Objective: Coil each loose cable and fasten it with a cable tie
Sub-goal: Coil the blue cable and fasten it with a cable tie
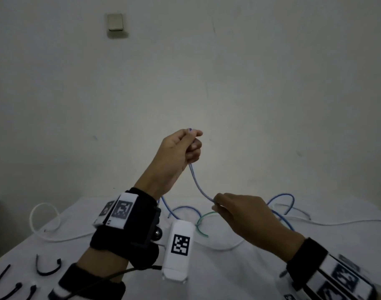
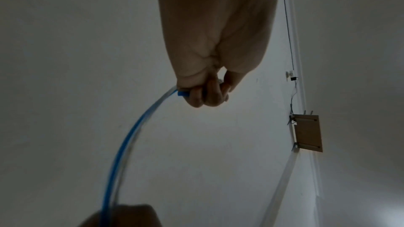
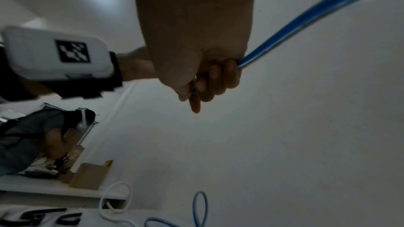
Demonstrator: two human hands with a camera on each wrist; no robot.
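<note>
Table (image 1: 239, 273) has loose cables and black ties (image 1: 47, 267) lying on it, none coiled. Step looks like starting the first coil on the blue cable (image 1: 198, 185). Left hand (image 1: 180, 148) is raised, fist closed on its end; right hand (image 1: 239, 213), lower, pinches the run, the rest trailing to the table. Next: loop the slack up to the left.

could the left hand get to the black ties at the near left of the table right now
Probably not yet: the left hand is raised, gripping the blue cable. The black ties lie unobstructed below it, so it seems reachable once it lets go.
</note>
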